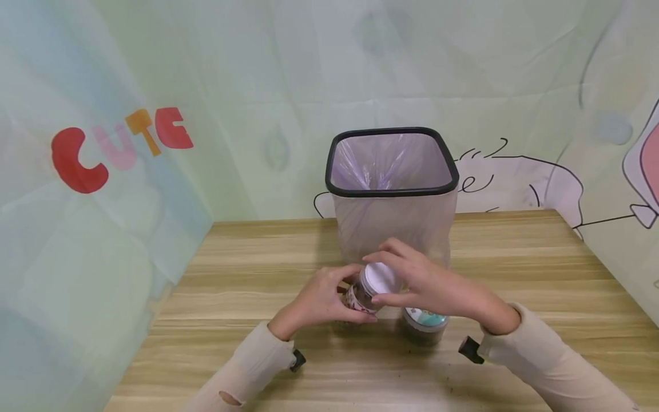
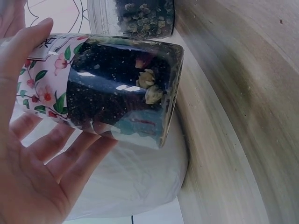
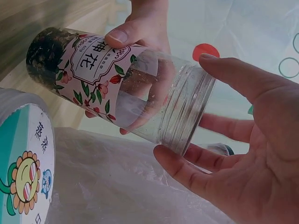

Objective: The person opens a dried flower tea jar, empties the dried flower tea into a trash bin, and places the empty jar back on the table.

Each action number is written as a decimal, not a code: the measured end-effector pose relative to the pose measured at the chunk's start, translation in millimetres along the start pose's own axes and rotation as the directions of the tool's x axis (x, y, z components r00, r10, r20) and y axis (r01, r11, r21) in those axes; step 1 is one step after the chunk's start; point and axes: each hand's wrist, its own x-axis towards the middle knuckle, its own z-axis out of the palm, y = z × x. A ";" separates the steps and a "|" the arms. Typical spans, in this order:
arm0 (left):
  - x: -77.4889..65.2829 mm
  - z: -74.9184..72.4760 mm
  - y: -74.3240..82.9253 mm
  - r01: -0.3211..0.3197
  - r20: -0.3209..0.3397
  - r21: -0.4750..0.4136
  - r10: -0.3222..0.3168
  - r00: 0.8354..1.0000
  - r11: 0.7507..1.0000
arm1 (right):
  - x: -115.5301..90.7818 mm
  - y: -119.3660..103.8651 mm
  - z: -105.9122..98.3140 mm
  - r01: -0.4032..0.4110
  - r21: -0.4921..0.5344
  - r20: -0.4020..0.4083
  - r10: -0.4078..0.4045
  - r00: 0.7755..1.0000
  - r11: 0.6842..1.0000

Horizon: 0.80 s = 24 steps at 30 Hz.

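- A clear jar (image 2: 121,84) is held in front of a person, seemingly leaning to the person's right; whether its base touches the wooden surface (image 1: 247,257) cannot be told.
- The left hand (image 1: 324,294) grasps the jar's body, thumb on one side and fingers spread round the other, a hold that probably steadies it while leaving its upper end free.
- The right hand (image 1: 419,280) grips the threaded upper end, thumb and fingertips on opposite sides of the rim, a placement that would suit turning or bracing it.
- A pale disc (image 1: 381,278) shows at the top between the hands; lid or inner seal, it is unclear which.
- A label (image 3: 91,65) with pink blossoms wraps the jar. Dark dried plant pieces and a few pale buds lie toward the base.
- A second jar (image 1: 423,332) stands upright on the surface under the right hand, its lid (image 3: 25,177) printed with a sunflower in sunglasses; standing just beside, it is likely within easy reach.
- Behind both jars is a black-rimmed bin (image 1: 393,193), a bag inside it, its mouth facing upward.
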 end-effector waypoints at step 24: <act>0.4 1.4 2.1 -0.005 0.000 -0.001 0.005 1.000 1.000 | -4.6 0.1 -1.6 0.068 -0.040 -0.034 -0.070 0.997 0.997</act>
